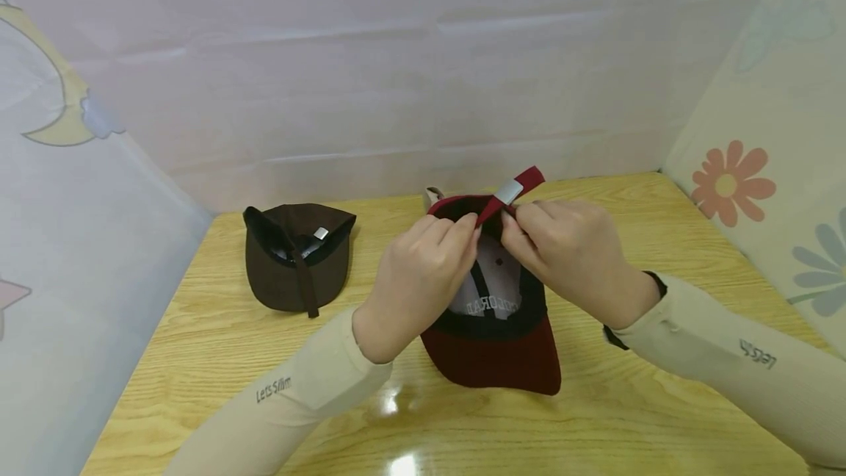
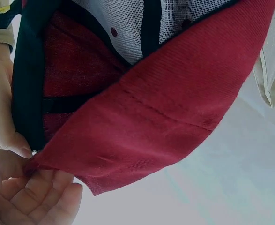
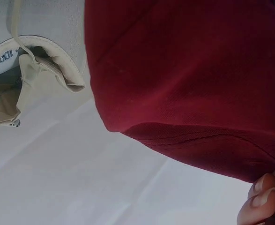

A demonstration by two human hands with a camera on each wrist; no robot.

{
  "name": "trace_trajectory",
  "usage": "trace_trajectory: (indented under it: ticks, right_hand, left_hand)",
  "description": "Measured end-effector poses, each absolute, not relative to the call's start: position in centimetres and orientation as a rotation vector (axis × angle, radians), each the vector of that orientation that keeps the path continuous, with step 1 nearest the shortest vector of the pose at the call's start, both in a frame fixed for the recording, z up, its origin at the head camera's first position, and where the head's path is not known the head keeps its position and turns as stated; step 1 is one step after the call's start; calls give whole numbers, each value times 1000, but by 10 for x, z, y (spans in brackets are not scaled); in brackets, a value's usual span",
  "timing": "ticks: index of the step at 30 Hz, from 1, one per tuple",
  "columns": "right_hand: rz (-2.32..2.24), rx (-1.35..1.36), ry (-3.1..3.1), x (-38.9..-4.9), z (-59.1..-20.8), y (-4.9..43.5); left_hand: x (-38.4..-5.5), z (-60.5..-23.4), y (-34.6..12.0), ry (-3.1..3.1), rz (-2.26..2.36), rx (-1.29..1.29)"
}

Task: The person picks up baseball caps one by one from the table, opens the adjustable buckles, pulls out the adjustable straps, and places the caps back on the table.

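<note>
A dark red baseball cap is held brim toward me, its hollow inside facing up and mesh lining with reversed lettering showing. At its back edge a red strap sticks up, running through a silver buckle. My left hand pinches the cap's back edge beside the strap's base. Close by on the right, my right hand pinches the other side of that back opening. In the left wrist view, the left fingertips grip a corner of red cloth. The right wrist view shows right fingertips at the cap's edge.
A dark brown cap lies upturned on the wooden table to the left, its strap hanging over the brim. Behind the red cap is a beige cap, mostly hidden in the head view. Patterned cloth walls surround the table.
</note>
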State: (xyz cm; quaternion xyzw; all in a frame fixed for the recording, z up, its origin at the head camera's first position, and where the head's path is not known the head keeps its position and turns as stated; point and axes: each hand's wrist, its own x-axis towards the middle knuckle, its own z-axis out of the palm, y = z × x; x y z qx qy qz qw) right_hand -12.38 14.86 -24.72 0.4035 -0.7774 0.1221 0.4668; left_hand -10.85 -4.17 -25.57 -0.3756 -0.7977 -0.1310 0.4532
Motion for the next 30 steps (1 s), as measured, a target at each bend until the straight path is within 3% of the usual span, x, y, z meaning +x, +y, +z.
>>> trace_trajectory:
  ticks: [30]
  right_hand:
    - [297, 987, -1925, -124, -246, 148]
  left_hand:
    - [-108, -258, -42, -1953, -336, -931]
